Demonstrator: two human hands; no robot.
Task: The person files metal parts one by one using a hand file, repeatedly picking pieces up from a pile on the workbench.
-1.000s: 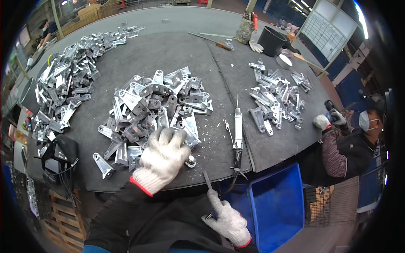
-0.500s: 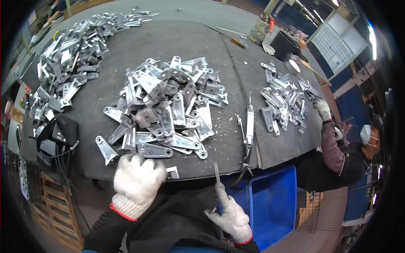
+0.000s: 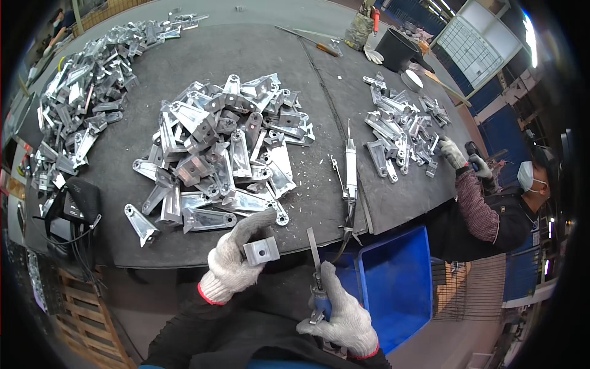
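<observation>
My left hand [image 3: 232, 261], in a white knit glove with a red cuff edge, grips a silver metal bracket [image 3: 261, 251] at the table's front edge. A flat end with a round hole shows; the glove hides the rest. My gloved right hand [image 3: 347, 317] is closed round a hand-held air file [image 3: 321, 301] with a blue body. Its narrow flat file blade [image 3: 313, 247] points up, to the right of the bracket and apart from it. Beyond my hands lies a heap of similar brackets [image 3: 239, 154] on the dark table mat [image 3: 227, 52].
Another air tool [image 3: 350, 169] lies right of the heap. Farther right is a smaller bracket pile [image 3: 399, 132], with a co-worker's gloved hand [image 3: 452, 152] beside it. A blue bin [image 3: 396, 283] stands below the table edge. More brackets [image 3: 80, 98] and a black device [image 3: 77, 206] occupy the left.
My left hand has shifted right, turning so the bracket's holed end shows. More of the air file's body is visible in my right hand. The whole view has swung slightly.
</observation>
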